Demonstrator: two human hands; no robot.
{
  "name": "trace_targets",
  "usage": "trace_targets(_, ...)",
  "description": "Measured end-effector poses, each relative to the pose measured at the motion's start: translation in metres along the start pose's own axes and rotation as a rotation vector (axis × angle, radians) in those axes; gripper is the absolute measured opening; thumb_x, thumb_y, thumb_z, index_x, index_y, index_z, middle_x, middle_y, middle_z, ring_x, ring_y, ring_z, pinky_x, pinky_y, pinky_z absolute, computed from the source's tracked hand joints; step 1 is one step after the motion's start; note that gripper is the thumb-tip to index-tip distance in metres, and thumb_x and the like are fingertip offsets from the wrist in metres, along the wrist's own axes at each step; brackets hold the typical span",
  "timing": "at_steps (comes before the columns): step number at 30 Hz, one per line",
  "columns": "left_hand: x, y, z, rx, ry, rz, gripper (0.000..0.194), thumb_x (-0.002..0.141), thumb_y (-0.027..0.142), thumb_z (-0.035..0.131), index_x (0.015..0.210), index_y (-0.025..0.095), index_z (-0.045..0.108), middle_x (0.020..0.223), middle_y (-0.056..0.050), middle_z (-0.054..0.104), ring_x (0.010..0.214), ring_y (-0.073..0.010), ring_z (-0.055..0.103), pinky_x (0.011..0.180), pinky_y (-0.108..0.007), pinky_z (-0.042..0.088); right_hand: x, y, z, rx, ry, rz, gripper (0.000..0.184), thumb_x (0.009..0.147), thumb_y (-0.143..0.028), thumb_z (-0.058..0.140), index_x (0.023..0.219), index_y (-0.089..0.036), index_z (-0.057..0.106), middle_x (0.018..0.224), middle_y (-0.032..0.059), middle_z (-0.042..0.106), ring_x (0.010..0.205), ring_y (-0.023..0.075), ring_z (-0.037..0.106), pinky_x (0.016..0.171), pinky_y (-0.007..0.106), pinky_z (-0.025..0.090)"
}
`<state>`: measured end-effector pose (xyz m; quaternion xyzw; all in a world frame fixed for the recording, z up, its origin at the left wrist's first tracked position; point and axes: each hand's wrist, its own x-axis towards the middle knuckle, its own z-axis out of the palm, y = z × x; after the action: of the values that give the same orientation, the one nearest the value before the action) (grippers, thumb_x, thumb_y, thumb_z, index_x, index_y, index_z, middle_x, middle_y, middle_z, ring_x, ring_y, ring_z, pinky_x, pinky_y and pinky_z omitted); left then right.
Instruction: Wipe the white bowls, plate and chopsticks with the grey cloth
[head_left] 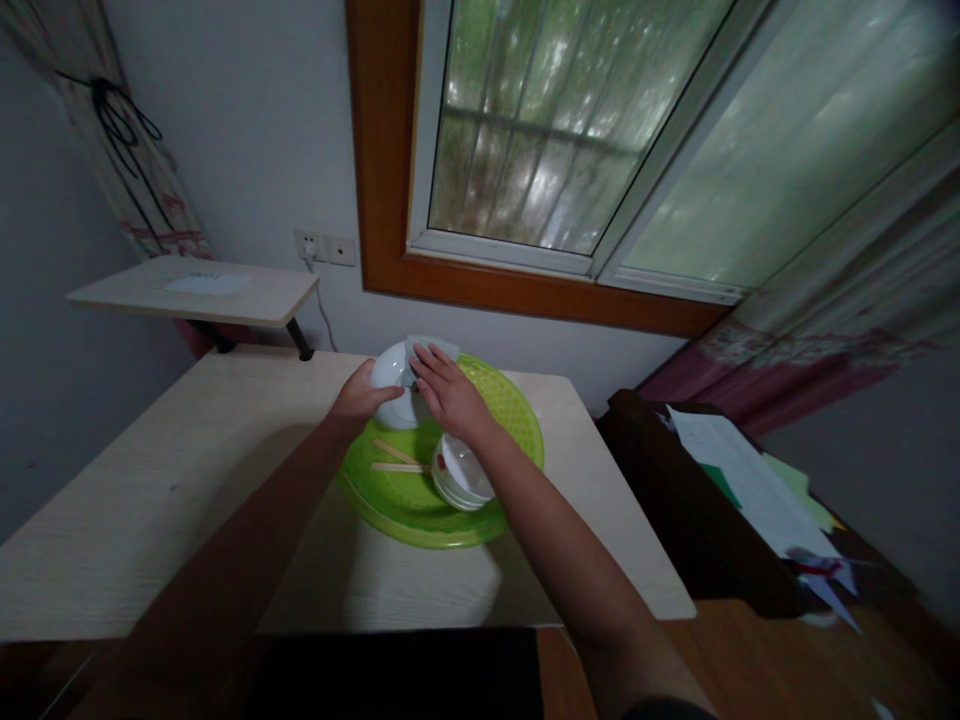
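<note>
Above the far left part of a green plastic basket tray, my left hand grips the edge of a white round dish, thumb across its near side. The dish is tilted; I cannot tell if it is a bowl or a plate. My right hand presses a pale grey cloth against the dish, its fingers stretched over the cloth and its thumb hidden. Under my right wrist, a small stack of white bowls stands in the tray. Light wooden chopsticks lie beside the bowls.
The tray stands on a pale wooden table. A raised shelf with a paper sheet is at the back left, near a wall socket. Right of the table, a dark cabinet bears papers. A window is behind.
</note>
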<state>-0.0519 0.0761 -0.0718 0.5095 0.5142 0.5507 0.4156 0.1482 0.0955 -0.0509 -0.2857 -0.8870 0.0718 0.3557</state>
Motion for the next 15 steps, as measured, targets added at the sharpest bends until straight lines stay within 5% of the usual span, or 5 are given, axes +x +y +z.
trace_targets(10, 0.003, -0.006, -0.001, 0.020, 0.008, 0.014, 0.058, 0.056, 0.033, 0.081, 0.106, 0.014, 0.058, 0.102, -0.008, 0.069, 0.093, -0.0263, 0.065, 0.083, -0.039, 0.051, -0.002, 0.014, -0.001, -0.011, 0.080, 0.111, 0.045, 0.104, -0.035, 0.040, 0.145, -0.024, 0.054, 0.156, 0.0042, 0.045, 0.149, 0.0228, 0.035, 0.125, 0.049, 0.028)
trace_targets(15, 0.002, -0.005, -0.001, -0.017, 0.005, -0.009, 0.060, 0.055, 0.033, 0.081, 0.107, 0.014, 0.058, 0.101, -0.008, 0.069, 0.091, -0.0263, 0.066, 0.082, -0.040, 0.052, -0.002, 0.009, -0.001, 0.011, 0.052, 0.057, 0.045, 0.103, -0.037, 0.044, 0.145, -0.026, 0.054, 0.157, 0.0025, 0.043, 0.149, 0.0228, 0.034, 0.125, 0.050, 0.028)
